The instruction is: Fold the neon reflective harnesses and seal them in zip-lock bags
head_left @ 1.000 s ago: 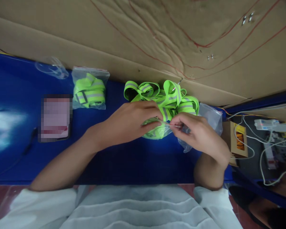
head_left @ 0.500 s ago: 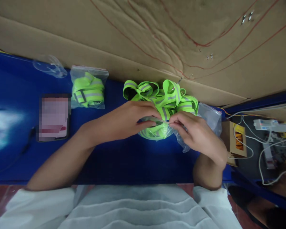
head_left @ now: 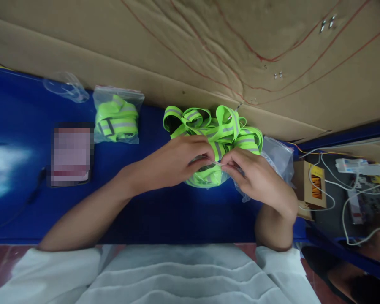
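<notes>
A clear plastic bag (head_left: 205, 182) with lime-green reflective strap inside lies between my hands in the head view. My left hand (head_left: 193, 154) pinches the bag's upper edge between thumb and fingers. Close beside it, my right hand (head_left: 245, 169) pinches the same edge, so a short stretch of it runs taut between the fingertips. Behind the hands sits a loose heap of green reflective straps (head_left: 228, 126) with silver stripes, partly covered by my fingers. Right of the heap lie flat clear bags (head_left: 278, 158), partly behind my right hand.
Toward the left lie a filled zip bag of green strap (head_left: 117, 120), a blurred-out phone (head_left: 71, 156) and a clear plastic piece (head_left: 68, 87). A cardboard wall (head_left: 158, 71) bounds the blue table (head_left: 164, 219). Cardboard box (head_left: 310, 183), white cables and another person's arm are at right.
My left hand has slid right along the bag's edge, and my right hand has shifted slightly left. The fingertips are now closer together.
</notes>
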The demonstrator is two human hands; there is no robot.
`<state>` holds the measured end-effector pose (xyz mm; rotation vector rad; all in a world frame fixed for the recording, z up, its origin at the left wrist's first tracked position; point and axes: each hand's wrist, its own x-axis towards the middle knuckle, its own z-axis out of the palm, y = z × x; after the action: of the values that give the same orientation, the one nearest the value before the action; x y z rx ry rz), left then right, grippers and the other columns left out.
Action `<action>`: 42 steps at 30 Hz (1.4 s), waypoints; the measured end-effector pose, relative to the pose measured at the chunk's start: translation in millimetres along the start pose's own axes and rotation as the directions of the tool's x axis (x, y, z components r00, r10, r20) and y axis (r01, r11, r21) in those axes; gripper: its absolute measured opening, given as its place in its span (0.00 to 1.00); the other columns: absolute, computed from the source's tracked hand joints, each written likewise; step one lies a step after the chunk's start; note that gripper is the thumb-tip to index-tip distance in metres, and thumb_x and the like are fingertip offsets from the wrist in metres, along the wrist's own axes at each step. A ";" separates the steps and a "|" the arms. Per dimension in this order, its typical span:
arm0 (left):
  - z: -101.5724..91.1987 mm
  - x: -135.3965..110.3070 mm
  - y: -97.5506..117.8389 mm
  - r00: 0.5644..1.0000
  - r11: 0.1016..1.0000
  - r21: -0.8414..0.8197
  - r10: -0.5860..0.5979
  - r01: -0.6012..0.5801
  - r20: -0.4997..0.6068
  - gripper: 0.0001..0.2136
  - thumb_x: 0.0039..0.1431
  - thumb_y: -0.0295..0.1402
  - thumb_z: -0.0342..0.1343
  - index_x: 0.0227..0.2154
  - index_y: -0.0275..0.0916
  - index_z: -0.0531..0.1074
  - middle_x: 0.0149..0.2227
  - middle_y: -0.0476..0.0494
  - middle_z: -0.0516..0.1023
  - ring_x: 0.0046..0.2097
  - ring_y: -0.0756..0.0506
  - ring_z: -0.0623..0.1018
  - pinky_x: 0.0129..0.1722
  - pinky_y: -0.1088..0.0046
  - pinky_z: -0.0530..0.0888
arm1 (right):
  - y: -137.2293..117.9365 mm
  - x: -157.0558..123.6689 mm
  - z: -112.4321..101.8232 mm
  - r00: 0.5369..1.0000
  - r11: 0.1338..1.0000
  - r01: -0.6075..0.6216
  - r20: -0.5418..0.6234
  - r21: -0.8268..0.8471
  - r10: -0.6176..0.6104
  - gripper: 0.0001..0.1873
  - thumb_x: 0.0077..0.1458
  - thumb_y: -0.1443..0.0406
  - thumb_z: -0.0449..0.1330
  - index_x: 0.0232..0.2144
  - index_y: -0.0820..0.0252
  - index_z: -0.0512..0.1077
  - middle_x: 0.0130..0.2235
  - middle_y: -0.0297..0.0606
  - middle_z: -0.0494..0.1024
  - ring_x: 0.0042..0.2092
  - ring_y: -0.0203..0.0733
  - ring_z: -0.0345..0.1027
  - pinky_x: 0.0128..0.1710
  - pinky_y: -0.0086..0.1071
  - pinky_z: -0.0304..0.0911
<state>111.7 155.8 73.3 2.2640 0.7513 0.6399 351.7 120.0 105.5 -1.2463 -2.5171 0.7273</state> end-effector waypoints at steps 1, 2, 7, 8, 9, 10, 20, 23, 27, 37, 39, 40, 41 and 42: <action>0.5 0.0 0.7 1.000 1.000 -0.007 0.000 0.000 0.002 0.09 0.71 0.28 0.51 0.40 0.38 0.77 0.39 0.46 0.80 0.40 0.48 0.79 0.41 0.73 0.71 | -1.1 0.1 0.4 1.000 1.000 0.009 -0.001 -0.005 -0.009 0.05 0.69 0.70 0.56 0.38 0.58 0.69 0.37 0.35 0.75 0.38 0.40 0.69 0.40 0.32 0.61; 1.0 0.0 1.6 1.000 1.000 -0.012 0.000 0.000 0.002 0.08 0.70 0.28 0.51 0.39 0.38 0.77 0.39 0.46 0.80 0.39 0.48 0.78 0.40 0.74 0.70 | -2.4 0.2 0.7 1.000 1.000 0.015 -0.004 -0.008 -0.015 0.05 0.68 0.71 0.56 0.38 0.58 0.69 0.36 0.35 0.74 0.38 0.39 0.68 0.39 0.32 0.61; -1.1 -1.4 2.7 1.000 1.000 -0.019 0.000 0.000 0.015 0.07 0.69 0.29 0.53 0.39 0.38 0.77 0.38 0.48 0.80 0.39 0.48 0.78 0.40 0.74 0.70 | -5.6 -1.0 -1.2 1.000 0.999 -0.020 -0.012 0.042 0.020 0.03 0.67 0.69 0.59 0.38 0.58 0.71 0.33 0.32 0.73 0.34 0.36 0.67 0.37 0.31 0.60; -3.8 -2.4 1.6 1.000 1.000 -0.006 0.004 -0.004 0.028 0.07 0.70 0.30 0.54 0.40 0.38 0.77 0.39 0.48 0.80 0.40 0.48 0.79 0.41 0.74 0.70 | -4.2 -2.2 -2.5 1.000 0.999 -0.026 -0.004 0.047 0.026 0.01 0.67 0.68 0.60 0.40 0.58 0.72 0.34 0.32 0.74 0.35 0.36 0.68 0.37 0.30 0.60; -7.5 -3.7 0.1 0.999 1.000 0.018 0.002 -0.003 0.044 0.07 0.70 0.30 0.55 0.43 0.38 0.77 0.41 0.47 0.80 0.41 0.47 0.79 0.43 0.73 0.71 | -2.1 -3.7 -3.9 0.999 0.998 -0.032 0.008 0.046 0.031 0.01 0.67 0.67 0.61 0.42 0.58 0.72 0.36 0.32 0.75 0.36 0.36 0.69 0.38 0.30 0.61; -12.0 -5.2 -1.5 0.999 0.999 0.052 -0.006 0.003 0.052 0.07 0.69 0.30 0.55 0.44 0.38 0.77 0.43 0.47 0.80 0.43 0.47 0.79 0.44 0.73 0.71 | 0.6 -5.5 -5.3 0.999 0.998 -0.040 0.021 0.042 0.039 0.03 0.67 0.67 0.62 0.43 0.57 0.73 0.37 0.33 0.76 0.37 0.37 0.70 0.39 0.30 0.61; -21.4 -7.8 -19.9 0.990 0.973 0.180 -0.142 0.141 -0.006 0.08 0.68 0.32 0.59 0.47 0.38 0.77 0.45 0.45 0.81 0.45 0.44 0.80 0.45 0.69 0.71 | 16.5 -14.0 -6.4 0.987 0.989 -0.145 0.076 0.003 0.144 0.07 0.67 0.68 0.60 0.46 0.54 0.72 0.38 0.33 0.79 0.38 0.39 0.73 0.39 0.31 0.61; -12.3 -4.0 -30.9 0.988 0.972 0.176 -0.156 0.157 -0.022 0.09 0.67 0.33 0.60 0.47 0.38 0.77 0.46 0.46 0.82 0.46 0.44 0.80 0.46 0.70 0.70 | 16.2 -13.0 -5.8 0.989 0.993 -0.120 0.089 0.012 0.119 0.05 0.69 0.67 0.58 0.45 0.54 0.72 0.39 0.34 0.80 0.40 0.41 0.73 0.41 0.33 0.62; -13.8 -1.7 -37.7 0.990 0.992 0.066 -0.109 0.103 0.085 0.06 0.69 0.33 0.59 0.39 0.40 0.80 0.38 0.50 0.82 0.39 0.49 0.80 0.40 0.75 0.69 | 16.4 -14.4 -6.9 0.991 0.994 -0.107 0.089 0.030 0.104 0.04 0.70 0.66 0.57 0.45 0.53 0.71 0.41 0.34 0.80 0.41 0.40 0.73 0.42 0.33 0.62; -12.7 -0.5 -24.5 0.987 0.990 -0.073 0.128 -0.121 0.098 0.08 0.73 0.31 0.53 0.37 0.38 0.76 0.37 0.48 0.79 0.39 0.50 0.78 0.41 0.77 0.68 | 15.9 -8.7 -5.2 0.993 0.990 -0.085 0.097 0.113 0.074 0.10 0.66 0.58 0.65 0.43 0.56 0.71 0.38 0.32 0.77 0.39 0.36 0.71 0.39 0.29 0.62; -11.6 -0.1 -22.2 0.985 0.989 -0.082 0.133 -0.124 0.114 0.09 0.73 0.32 0.52 0.38 0.38 0.75 0.38 0.47 0.79 0.39 0.50 0.78 0.41 0.77 0.68 | 14.9 -2.0 -1.4 0.997 0.992 -0.048 0.062 0.117 0.041 0.06 0.68 0.61 0.63 0.40 0.57 0.71 0.37 0.32 0.76 0.38 0.36 0.70 0.39 0.29 0.61; -11.2 0.0 -21.1 0.986 0.991 -0.078 0.121 -0.112 0.119 0.09 0.73 0.33 0.52 0.38 0.39 0.75 0.38 0.47 0.79 0.40 0.50 0.78 0.41 0.76 0.68 | 14.6 0.9 0.7 0.998 0.993 -0.032 0.049 0.114 0.027 0.05 0.69 0.63 0.62 0.39 0.57 0.70 0.36 0.31 0.76 0.36 0.35 0.70 0.38 0.29 0.61; -10.6 0.2 -20.1 0.988 0.993 -0.071 0.103 -0.095 0.116 0.08 0.73 0.33 0.53 0.39 0.39 0.75 0.39 0.47 0.79 0.40 0.50 0.78 0.41 0.76 0.68 | 14.5 3.4 2.7 0.999 0.994 -0.018 0.041 0.112 0.014 0.05 0.69 0.64 0.61 0.38 0.57 0.70 0.35 0.31 0.75 0.35 0.35 0.69 0.38 0.29 0.60; -9.9 0.4 -19.4 0.990 0.995 -0.066 0.087 -0.080 0.109 0.07 0.73 0.34 0.54 0.40 0.39 0.75 0.39 0.48 0.80 0.40 0.50 0.78 0.41 0.76 0.68 | 14.5 5.3 4.6 0.999 0.994 -0.008 0.039 0.110 0.004 0.04 0.69 0.65 0.60 0.38 0.57 0.70 0.34 0.31 0.75 0.35 0.35 0.68 0.37 0.29 0.59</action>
<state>99.4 172.3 66.1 2.2638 0.5779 0.5625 356.3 130.2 94.0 -1.2137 -2.4669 0.8871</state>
